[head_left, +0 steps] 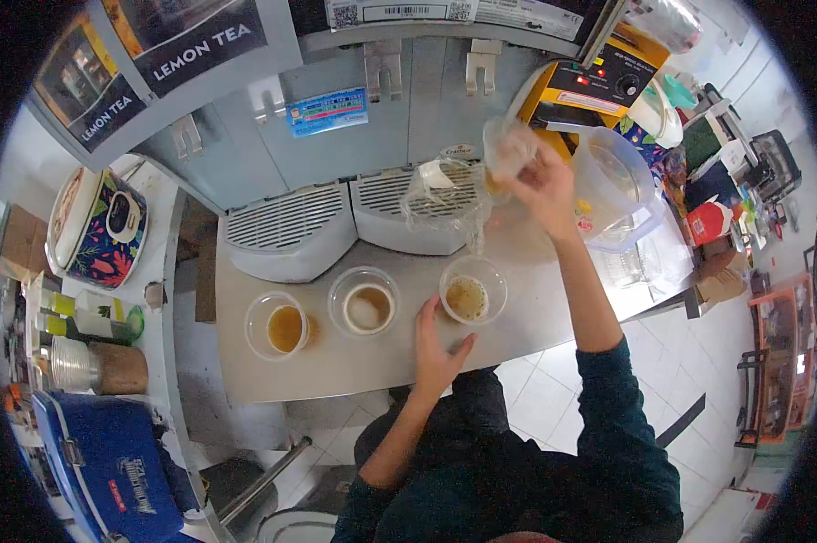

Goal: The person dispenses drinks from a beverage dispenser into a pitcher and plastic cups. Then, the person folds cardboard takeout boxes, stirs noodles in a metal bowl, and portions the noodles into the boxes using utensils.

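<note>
1. Dark green sleeves (621,398) reach over the near edge of the desk (544,317), one forearm low, the other stretched far, so the hands cover both the front and the back.
2. Left hand (440,357): thumb and fingers spread wide at the near-left side of the bubbly cup (497,291). Forefinger seems to touch the wall; thumb stands apart. Not a grasp; reads as a light guard, sensible beside an uncovered drink.
3. Bubbly cup is upright on the desk, part filled with brown liquid. Left of it, well apart, the foamy cup (337,303), then the amber cup (256,328). Loose row, mouths up; gaps presumably leave room for fingers.
4. Behind the row: left drip tray (286,231) and right drip tray (372,192), side by side. Slotted tops likely there to take spills.
5. Clear bag (449,217) lies crumpled over the right drip tray, its end hanging down towards the bubbly cup.
6. Right hand (546,185): raised just right of the bag, fingers closed on a clear cup-shaped piece (508,149). Blurred; cup or lid, cannot tell. Lifted, probably, to clear the bag.
7. Clear jug (621,172) just beside the right wrist; yellow machine (589,81) behind, dial facing the worker, likely for easy reach.
</note>
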